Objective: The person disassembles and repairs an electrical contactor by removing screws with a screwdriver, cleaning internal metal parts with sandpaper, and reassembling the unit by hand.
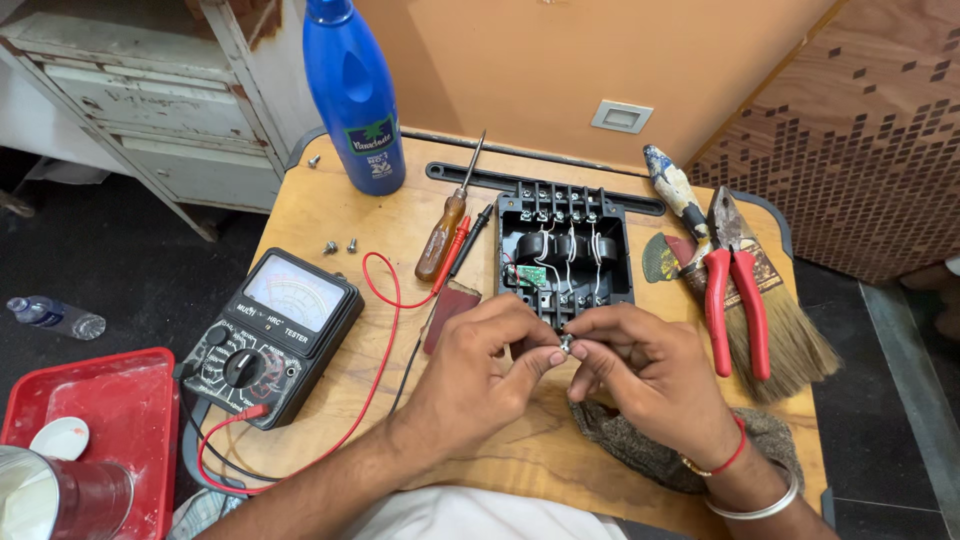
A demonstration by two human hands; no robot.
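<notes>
The person's left hand (pixel 478 365) and right hand (pixel 640 370) meet at the centre of the wooden surface (pixel 330 200), fingertips pinched together on a small metal part (pixel 565 344) held between them. That part sits just at the 6 o'clock edge of an open black electrical unit (pixel 565 250) with coils and white wires inside. A grey cloth (pixel 640 445) lies under the right wrist. At 9 o'clock from the hands stands an analog multimeter (pixel 272 335), its red lead (pixel 385 330) looping across the surface. At 11 o'clock lie a brown-handled screwdriver (pixel 445 232) and, further back, a blue plastic bottle (pixel 353 95). Loose screws (pixel 340 245) rest near the meter's top. At 2 o'clock, red-handled pliers (pixel 732 290) lie across a paintbrush (pixel 770 320). A red tray (pixel 110 420) sits off the surface at 8 o'clock.
</notes>
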